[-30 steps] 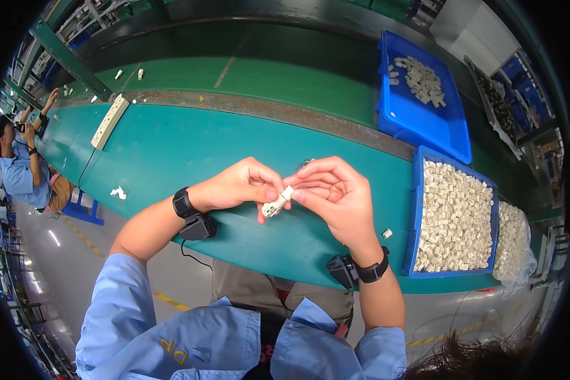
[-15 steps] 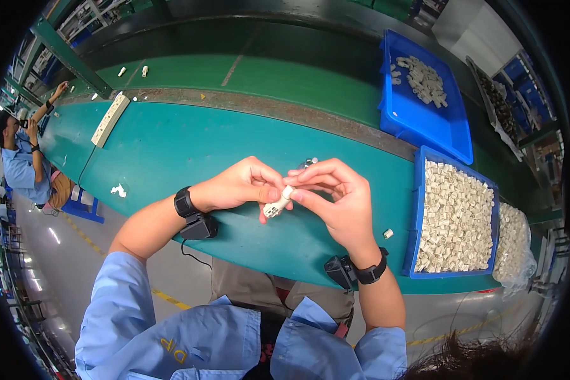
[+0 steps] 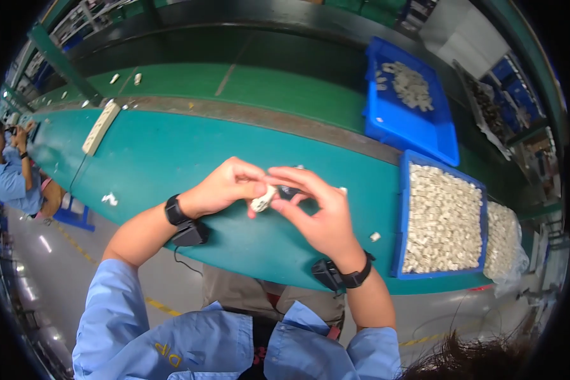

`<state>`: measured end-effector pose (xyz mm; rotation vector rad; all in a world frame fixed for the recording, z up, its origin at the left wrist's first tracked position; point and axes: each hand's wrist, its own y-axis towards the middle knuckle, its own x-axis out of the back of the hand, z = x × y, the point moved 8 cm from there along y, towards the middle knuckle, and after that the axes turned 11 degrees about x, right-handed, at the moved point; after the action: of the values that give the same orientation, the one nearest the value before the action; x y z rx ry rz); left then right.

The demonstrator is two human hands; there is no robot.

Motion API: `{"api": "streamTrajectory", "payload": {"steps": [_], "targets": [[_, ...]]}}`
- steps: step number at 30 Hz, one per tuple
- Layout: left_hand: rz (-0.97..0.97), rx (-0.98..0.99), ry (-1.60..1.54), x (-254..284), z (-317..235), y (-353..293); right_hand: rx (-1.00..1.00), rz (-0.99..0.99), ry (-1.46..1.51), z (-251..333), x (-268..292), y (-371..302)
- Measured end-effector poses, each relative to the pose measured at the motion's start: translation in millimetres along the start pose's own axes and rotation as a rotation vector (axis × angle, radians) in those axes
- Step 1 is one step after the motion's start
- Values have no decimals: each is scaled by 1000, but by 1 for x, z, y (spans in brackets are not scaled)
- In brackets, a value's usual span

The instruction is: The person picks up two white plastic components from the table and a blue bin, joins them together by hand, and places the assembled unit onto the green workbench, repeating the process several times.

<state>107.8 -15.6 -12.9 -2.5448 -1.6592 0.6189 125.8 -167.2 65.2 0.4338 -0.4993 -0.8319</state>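
1. Pinching a small, off-white, rounded plastic piece [image 3: 261, 199] between the thumb and bent fingers of the left hand [image 3: 225, 188]; leaving its lower end poking out toward the right thumb.
2. Curving the right hand [image 3: 323, 212] just beside the piece, with thumb and fingers partly parted; showing a dark, glossy object [image 3: 288, 191] in that gap, but not revealing whether gripped or merely lying behind; not settling, either, whether the right thumb is touching the piece.
3. Judging by size and material, probably weighing very little, being stiff rather than soft, and not bending under a pinch; possibly rolling or slipping on smooth sides; probably not being fragile in ordinary fingering.
4. Probably suiting a thumb-and-fingertip hold around the middle of the body, leaving both ends free.
5. Having a loose off-white plastic piece [image 3: 375, 237] lying to the right of the right hand on the green, smooth tabletop [image 3: 171, 152]; farther right, having a blue rectangular plastic bin [image 3: 399, 221] brimming with similar small pieces.
6. Showing yellow lettering [image 3: 168, 354] on the light-blue cloth shirt [image 3: 215, 335], nearer the body than the left hand; making out no brand, label or writing on the held piece, blurring at this scale.
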Motion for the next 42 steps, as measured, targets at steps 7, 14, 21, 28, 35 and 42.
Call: {"api": "streamTrajectory", "payload": {"steps": [7, 14, 21, 28, 35, 42], "targets": [[118, 130, -36, -9, 1, -7, -235, 105, 155, -26, 16, -3], [49, 158, 11, -8, -3, -6, -9, -689, 74, -13, 128, 8], [40, 185, 119, -1, 1, 3, -310, -163, -124, -85, 53, -2], [-12, 190, 167, 7, -3, 8, -424, -116, -21, -125, 37, -11], [-84, 177, 296, 25, -6, -4, -227, -205, -245, -71, 53, 10], [-906, -139, 738, 149, -71, -29, -575, 225, -697, -62, 93, -35]]}}
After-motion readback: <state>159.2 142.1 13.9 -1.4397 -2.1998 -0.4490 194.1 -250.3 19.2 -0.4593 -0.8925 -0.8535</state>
